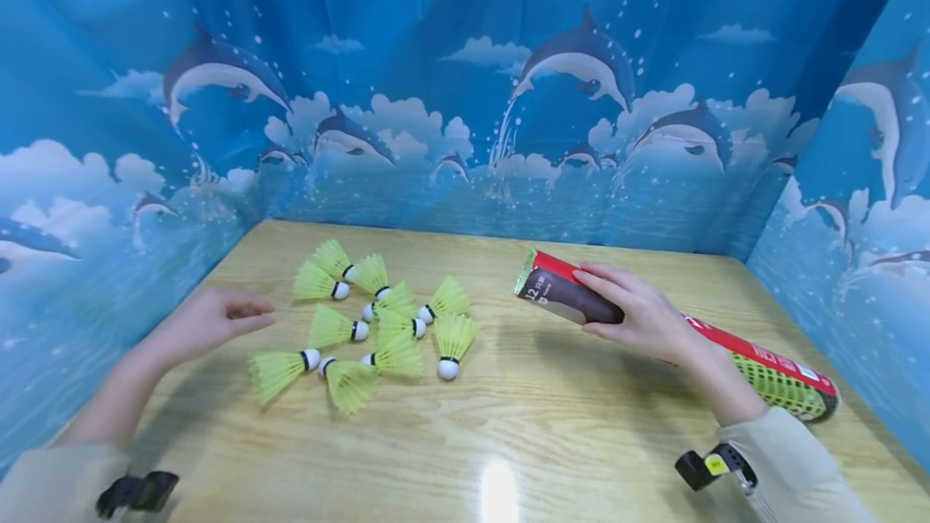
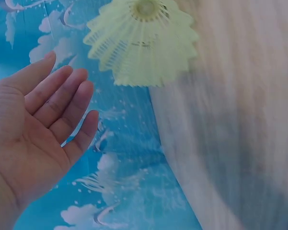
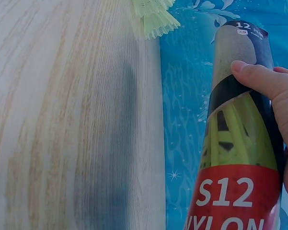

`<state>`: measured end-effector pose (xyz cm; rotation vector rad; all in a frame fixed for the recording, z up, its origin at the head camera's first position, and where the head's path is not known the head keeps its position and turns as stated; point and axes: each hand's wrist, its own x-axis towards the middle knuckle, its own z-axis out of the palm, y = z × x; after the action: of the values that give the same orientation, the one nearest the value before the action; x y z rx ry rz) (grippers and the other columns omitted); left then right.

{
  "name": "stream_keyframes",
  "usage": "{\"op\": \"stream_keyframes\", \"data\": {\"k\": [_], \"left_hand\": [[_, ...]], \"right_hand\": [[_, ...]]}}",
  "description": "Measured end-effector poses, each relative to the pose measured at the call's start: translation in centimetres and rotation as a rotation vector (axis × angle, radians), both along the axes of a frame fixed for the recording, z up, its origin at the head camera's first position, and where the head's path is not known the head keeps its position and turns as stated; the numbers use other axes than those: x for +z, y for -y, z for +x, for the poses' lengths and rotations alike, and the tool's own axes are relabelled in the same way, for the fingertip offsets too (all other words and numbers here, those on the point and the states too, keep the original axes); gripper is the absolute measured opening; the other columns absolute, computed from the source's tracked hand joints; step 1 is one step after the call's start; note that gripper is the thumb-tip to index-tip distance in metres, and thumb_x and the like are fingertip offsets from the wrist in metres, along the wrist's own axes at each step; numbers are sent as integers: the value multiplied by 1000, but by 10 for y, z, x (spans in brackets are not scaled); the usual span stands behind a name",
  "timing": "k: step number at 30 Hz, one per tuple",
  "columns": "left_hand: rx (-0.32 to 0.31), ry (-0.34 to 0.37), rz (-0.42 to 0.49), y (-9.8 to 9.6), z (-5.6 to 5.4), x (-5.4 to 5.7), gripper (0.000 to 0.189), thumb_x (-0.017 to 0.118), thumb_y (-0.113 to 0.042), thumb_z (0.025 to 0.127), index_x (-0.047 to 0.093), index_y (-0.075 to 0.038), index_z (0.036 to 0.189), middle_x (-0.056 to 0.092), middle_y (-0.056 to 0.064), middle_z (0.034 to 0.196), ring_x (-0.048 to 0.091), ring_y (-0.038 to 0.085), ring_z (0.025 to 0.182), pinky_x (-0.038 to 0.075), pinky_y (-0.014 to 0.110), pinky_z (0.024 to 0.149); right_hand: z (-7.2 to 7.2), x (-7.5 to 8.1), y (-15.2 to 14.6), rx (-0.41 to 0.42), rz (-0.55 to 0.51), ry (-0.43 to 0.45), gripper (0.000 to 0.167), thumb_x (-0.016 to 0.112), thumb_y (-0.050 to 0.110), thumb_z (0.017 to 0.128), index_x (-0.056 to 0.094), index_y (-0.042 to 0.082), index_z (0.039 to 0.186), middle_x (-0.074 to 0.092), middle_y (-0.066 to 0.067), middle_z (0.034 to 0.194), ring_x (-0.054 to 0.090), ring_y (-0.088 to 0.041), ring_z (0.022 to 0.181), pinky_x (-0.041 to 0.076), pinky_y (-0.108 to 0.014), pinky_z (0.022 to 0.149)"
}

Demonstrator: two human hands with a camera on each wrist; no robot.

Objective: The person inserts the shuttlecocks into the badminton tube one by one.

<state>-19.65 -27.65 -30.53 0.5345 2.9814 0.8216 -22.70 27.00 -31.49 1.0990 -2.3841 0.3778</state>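
My right hand grips a long printed shuttlecock tube around its upper part, thumb on one side and fingers over the other. The tube is black and red, with a see-through section showing yellow-green inside and "S12 NYLON" printed on it in the right wrist view. Its pale-rimmed end points left toward the shuttlecocks, and its other end lies to the right of my forearm. My left hand hovers at the table's left side, fingers relaxed, palm bare in the left wrist view. Nearest to it is a yellow shuttlecock.
Several yellow-green shuttlecocks with white heads lie in a loose group on the wooden table, left of the middle. A blue dolphin-print curtain stands along the back and both sides. Cameras sit on both wrists.
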Motion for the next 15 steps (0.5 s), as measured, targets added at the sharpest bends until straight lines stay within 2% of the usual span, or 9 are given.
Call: {"op": "stream_keyframes", "data": {"k": [5, 11, 15], "left_hand": [[20, 29, -4, 11, 5, -8, 36, 60, -26, 91, 63, 5, 111, 67, 14, 97, 63, 26, 83, 52, 38, 66], [32, 139, 29, 18, 9, -13, 42, 57, -29, 93, 60, 7, 115, 68, 8, 89, 63, 20, 76, 51, 34, 62], [30, 201, 49, 17, 10, -16, 44, 56, -29, 93, 59, 8, 116, 69, 4, 85, 65, 19, 75, 53, 36, 66]], "right_hand": [[1, -1, 0, -2, 0, 3, 80, 85, 15, 63, 49, 13, 135, 49, -14, 132, 50, -33, 113, 47, -51, 81], [0, -2, -1, -2, -8, -1, 80, 86, 16, 63, 49, 13, 134, 50, -14, 131, 50, -33, 113, 47, -51, 81], [0, -2, -1, 1, -12, -5, 80, 86, 15, 62, 50, 12, 134, 50, -16, 130, 50, -33, 113, 47, -51, 81]]}}
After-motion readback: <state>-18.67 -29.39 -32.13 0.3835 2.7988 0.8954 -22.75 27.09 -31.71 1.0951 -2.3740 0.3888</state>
